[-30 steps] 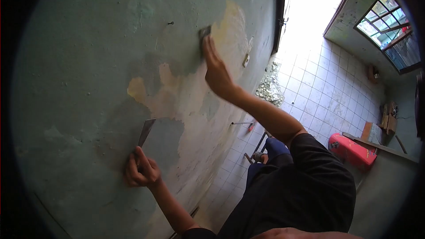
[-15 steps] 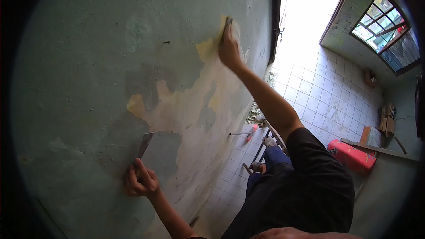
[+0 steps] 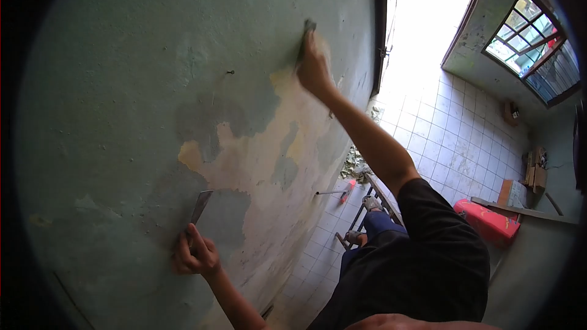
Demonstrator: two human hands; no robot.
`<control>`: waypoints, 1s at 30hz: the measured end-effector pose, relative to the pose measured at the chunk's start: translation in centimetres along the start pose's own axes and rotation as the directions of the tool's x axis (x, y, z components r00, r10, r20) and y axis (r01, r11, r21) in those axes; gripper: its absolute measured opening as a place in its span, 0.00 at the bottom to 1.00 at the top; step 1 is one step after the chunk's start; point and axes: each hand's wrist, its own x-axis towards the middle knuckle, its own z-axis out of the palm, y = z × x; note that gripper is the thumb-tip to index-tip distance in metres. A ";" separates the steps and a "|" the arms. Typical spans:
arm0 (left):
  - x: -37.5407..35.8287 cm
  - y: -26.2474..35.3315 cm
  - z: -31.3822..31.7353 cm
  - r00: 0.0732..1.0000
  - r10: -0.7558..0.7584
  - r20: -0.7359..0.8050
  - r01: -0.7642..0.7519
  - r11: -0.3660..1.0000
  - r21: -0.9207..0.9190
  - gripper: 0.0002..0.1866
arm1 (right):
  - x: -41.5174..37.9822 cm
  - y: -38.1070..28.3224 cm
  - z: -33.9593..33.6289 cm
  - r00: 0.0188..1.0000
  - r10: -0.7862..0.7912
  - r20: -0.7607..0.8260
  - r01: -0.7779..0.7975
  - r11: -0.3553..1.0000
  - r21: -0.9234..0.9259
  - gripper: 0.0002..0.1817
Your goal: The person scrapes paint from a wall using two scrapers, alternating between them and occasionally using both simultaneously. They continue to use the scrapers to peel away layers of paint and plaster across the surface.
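Observation:
My left hand [image 3: 197, 255] is closed around a putty knife [image 3: 200, 206], its thin metal blade pointing up over the patchy wall [image 3: 238, 153]. Farther up the wall, my right hand [image 3: 315, 64] grips a dark, flat piece [image 3: 310, 25], blurred and mostly covered by the fingers, with its end up against the green paint; I cannot tell its kind. Below the right hand spreads an uneven area of bare, pale plaster with yellow and grey patches. A nail [image 3: 230, 72] sticks out of the wall left of that hand.
Flakes of debris [image 3: 353, 162] lie on the tiled floor [image 3: 428, 110] along the wall. Below stand a metal frame [image 3: 385, 198] near my feet and a pink-handled tool [image 3: 348, 190]. A red box [image 3: 487, 221] is at the right. A bright doorway [image 3: 422, 6] opens beyond.
My right hand has moved farther up the wall with the dark piece, over green paint. The left hand keeps the putty knife in nearly the same spot; the view has shifted slightly.

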 end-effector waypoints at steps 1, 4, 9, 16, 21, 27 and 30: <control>0.1 -0.1 0.0 1.000 0.003 -0.006 -0.003 1.000 -0.006 0.14 | -3.0 -1.0 0.6 0.991 -0.130 0.012 0.131 0.989 -0.069 0.46; 0.2 0.0 0.1 1.000 0.010 -0.010 -0.010 1.000 -0.016 0.14 | -2.7 0.4 0.4 0.948 -0.315 0.044 0.317 0.926 -0.204 0.45; -0.1 -0.2 0.0 1.000 0.003 0.001 -0.003 1.000 -0.007 0.14 | 3.6 2.7 -0.2 0.986 0.160 0.044 -0.154 0.980 -0.123 0.45; 0.3 -0.3 0.0 1.000 0.010 -0.010 -0.010 1.000 -0.013 0.13 | -6.6 -0.2 1.8 0.988 -0.124 0.093 0.121 0.992 0.035 0.47; 0.3 -0.4 -0.3 1.000 0.018 0.004 -0.018 1.000 -0.010 0.14 | 0.8 4.4 0.7 0.979 0.202 0.026 -0.197 0.973 -0.115 0.39; 0.0 -0.1 0.3 1.000 -0.009 -0.028 0.008 1.000 -0.030 0.13 | -11.2 -2.1 3.5 0.973 -0.219 0.075 0.225 0.971 -0.085 0.50; 0.1 0.2 0.0 0.999 -0.031 -0.025 0.031 0.999 -0.025 0.12 | -5.4 -1.6 1.7 0.990 -0.136 -0.033 0.133 0.988 -0.073 0.49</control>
